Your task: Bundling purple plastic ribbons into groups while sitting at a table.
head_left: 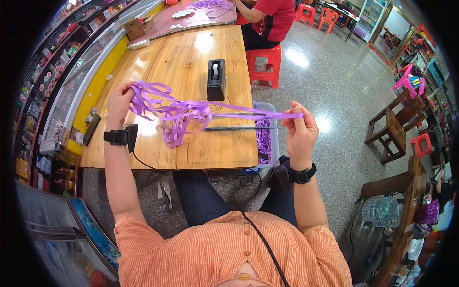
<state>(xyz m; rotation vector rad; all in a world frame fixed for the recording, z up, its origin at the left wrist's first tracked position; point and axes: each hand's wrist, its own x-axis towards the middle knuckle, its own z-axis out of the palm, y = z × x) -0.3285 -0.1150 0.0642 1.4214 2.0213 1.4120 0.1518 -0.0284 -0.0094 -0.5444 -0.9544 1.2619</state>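
A tangled bundle of purple ribbon (pixel 174 128) stretches between my two hands above the wooden table (pixel 158 160). At its left end, my left hand (pixel 121 101) is closed around a bunch of the loops. My right hand (pixel 302 130) pinches the far right end of the ribbon between thumb and fingers, past the table's right edge. Between them the strands run nearly straight on the right and hang in loose curls in the middle. Just below the taut strands, a thin dark rod (pixel 239 128) lies on the table and sticks out over the edge toward my right hand.
A black tape dispenser (pixel 216 86) stands on the table. Beside the right edge is a clear plastic bin (pixel 274 143) of purple ribbon. Ahead, a person in red (pixel 275 19) sits on a red stool (pixel 266 67). A glass display case (pixel 71 76) runs along the left.
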